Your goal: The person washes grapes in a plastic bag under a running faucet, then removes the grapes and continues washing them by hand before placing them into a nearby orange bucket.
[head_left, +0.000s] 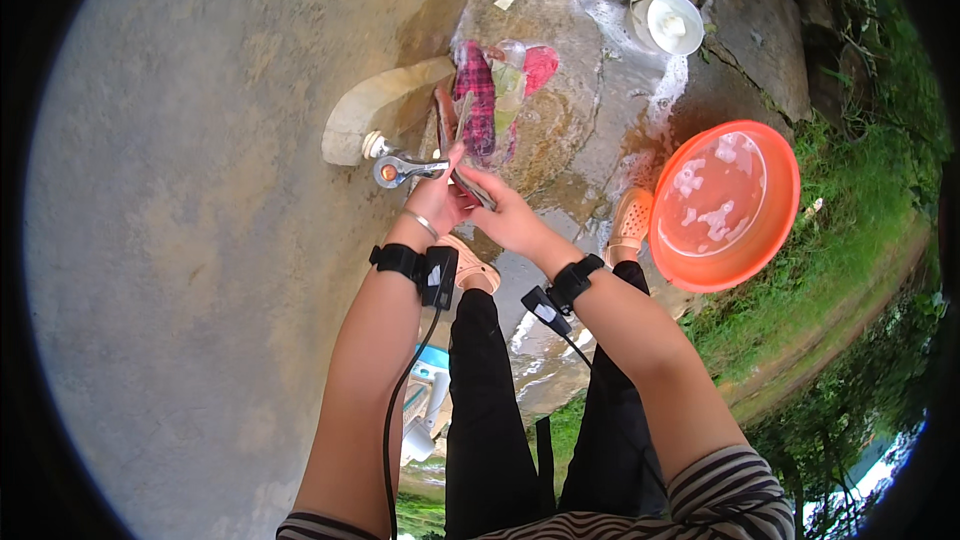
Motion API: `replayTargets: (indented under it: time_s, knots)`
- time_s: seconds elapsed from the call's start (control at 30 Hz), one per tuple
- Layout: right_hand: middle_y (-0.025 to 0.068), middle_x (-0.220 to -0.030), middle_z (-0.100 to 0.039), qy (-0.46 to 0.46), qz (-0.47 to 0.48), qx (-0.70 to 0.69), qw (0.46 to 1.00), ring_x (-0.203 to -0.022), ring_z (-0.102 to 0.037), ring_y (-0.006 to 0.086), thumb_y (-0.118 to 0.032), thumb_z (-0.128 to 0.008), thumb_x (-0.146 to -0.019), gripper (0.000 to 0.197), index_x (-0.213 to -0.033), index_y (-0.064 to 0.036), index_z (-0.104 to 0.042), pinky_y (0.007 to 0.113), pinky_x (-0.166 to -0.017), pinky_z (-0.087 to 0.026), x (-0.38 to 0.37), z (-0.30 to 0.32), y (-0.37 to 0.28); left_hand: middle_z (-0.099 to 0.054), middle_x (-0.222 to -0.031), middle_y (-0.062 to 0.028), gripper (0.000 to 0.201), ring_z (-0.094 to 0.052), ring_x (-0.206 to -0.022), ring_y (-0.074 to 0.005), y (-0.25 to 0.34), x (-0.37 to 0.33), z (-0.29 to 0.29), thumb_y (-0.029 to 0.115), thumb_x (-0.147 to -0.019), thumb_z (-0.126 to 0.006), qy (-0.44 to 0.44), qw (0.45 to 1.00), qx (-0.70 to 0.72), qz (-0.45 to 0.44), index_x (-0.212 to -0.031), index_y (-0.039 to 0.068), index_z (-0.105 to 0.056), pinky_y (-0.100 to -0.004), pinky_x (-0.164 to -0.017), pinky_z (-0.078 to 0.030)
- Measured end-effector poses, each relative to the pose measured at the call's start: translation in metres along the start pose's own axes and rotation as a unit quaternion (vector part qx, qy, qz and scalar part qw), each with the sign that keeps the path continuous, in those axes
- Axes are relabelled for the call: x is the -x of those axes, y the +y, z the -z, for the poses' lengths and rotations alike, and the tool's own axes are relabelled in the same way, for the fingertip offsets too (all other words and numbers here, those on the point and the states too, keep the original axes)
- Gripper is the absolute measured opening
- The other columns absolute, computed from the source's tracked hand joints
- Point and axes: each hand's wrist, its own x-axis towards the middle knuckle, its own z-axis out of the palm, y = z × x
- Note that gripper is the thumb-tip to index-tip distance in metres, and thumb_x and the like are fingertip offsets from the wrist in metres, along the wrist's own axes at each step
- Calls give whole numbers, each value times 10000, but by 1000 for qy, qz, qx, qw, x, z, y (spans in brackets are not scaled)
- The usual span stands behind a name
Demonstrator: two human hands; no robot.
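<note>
My left hand (436,203) is closed just below the chrome tap (400,170), its thumb pointing upward beside the spout. My right hand (508,220) meets it from the right, fingers pinched together. Between them is a thin, flat grey-brown strip (474,188); its exact kind is unclear, and fingers cover part of it. Beyond the hands, a long brown piece (444,118) leans near the tap. Past that lie a wet red-and-black plaid cloth (478,100), an olive cloth (508,90) and a pink-red cloth (541,67).
An orange basin (788,215) of sudsy water stands at right. Farther back is a white bucket (652,22) with foam around it. The curved concrete pipe cover (350,112) rises at left. Orange clogs (630,218) are on my feet. Grass (780,330) borders the wet stone.
</note>
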Motion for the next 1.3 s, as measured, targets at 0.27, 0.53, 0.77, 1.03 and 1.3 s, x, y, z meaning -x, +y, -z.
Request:
replayTargets:
  time_s: [0.27, 0.53, 0.77, 1.03, 1.3]
  knots:
    - [197, -1295, -402, -9, 93, 168, 981, -1238, -392, 374, 66, -571, -664, 474, -1119, -58, -525, 392, -1032, -339, 12, 20, -2, -584, -902, -56, 206, -582, -768, -176, -16, -19, -33, 227, -870, -567, 79, 989, 22, -122, -1022, 88, -561, -349, -645, -492]
    - [206, -1290, -392, -10, 126, 244, 962, -1218, -390, 394, 74, -574, -633, 460, -1068, -55, -503, 421, -1006, -352, 9, 26, -10, -558, -865, -59, 298, -552, -687, -146, -9, -13, -52, 338, -844, -533, 204, 963, -130, -115, -961, 69, -588, -313, -508, -433]
    - [186, -1289, -408, -35, 158, 325, 932, -1140, -427, 405, 63, -613, -604, 510, -1081, -90, -513, 431, -959, -392, 13, 36, -9, -614, -974, -63, 302, -610, -815, -181, -12, -25, -34, 269, -864, -584, 112, 983, 6, -146, -1092, 73, -565, -329, -664, -489]
    - [130, -1337, -400, -80, 154, 424, 889, -1151, -425, 384, 40, -625, -626, 524, -1114, -133, -542, 440, -959, -401, 26, 49, 11, -600, -1112, -73, 412, -602, -978, -224, -8, -31, -12, 270, -846, -638, 114, 975, 84, -174, -1192, 79, -522, -364, -832, -501]
    - [162, -1246, -524, -23, 138, 400, 906, -1140, -493, 366, -177, -670, -744, 421, -1137, -92, -542, 407, -943, -417, 5, 47, 10, -567, -1160, -79, 468, -562, -1041, -180, -14, -40, 4, 133, -816, -678, 158, 942, -50, -291, -1228, 42, -477, -328, -850, -479]
